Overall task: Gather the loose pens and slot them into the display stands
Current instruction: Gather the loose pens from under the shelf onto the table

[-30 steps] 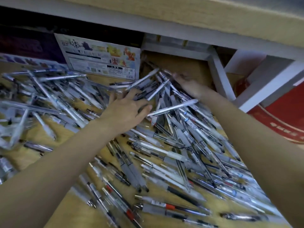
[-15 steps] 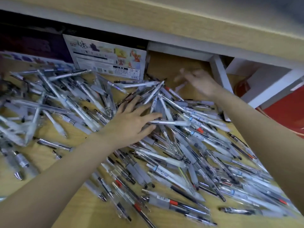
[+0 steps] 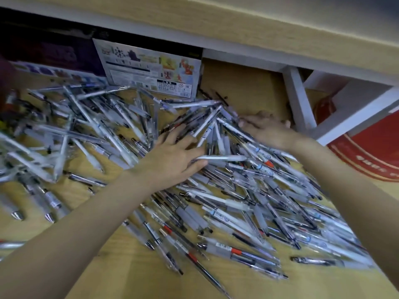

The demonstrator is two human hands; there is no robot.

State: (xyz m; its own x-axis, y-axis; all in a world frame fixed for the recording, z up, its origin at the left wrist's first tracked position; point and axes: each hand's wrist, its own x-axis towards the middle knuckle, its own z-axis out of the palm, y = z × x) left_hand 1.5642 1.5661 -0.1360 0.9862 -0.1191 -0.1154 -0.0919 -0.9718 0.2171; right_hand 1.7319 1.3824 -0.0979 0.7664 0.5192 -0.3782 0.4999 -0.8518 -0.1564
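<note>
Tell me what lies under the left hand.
The left hand rests flat on the pile of pens; pens poke out around it. Whatever sits beneath the palm is covered.

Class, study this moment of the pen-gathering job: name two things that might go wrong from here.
1. The left hand and right hand lie flat on a tangled pen pile; raking may push pens off the wooden surface.
2. Pens may slide under the white shelf frame, beyond easy reach.

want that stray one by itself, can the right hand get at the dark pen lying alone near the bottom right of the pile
Probably yes. The dark pen lies apart on bare wood with nothing over it, beside the right forearm. The right hand is far up the pile and would need to draw back.
</note>
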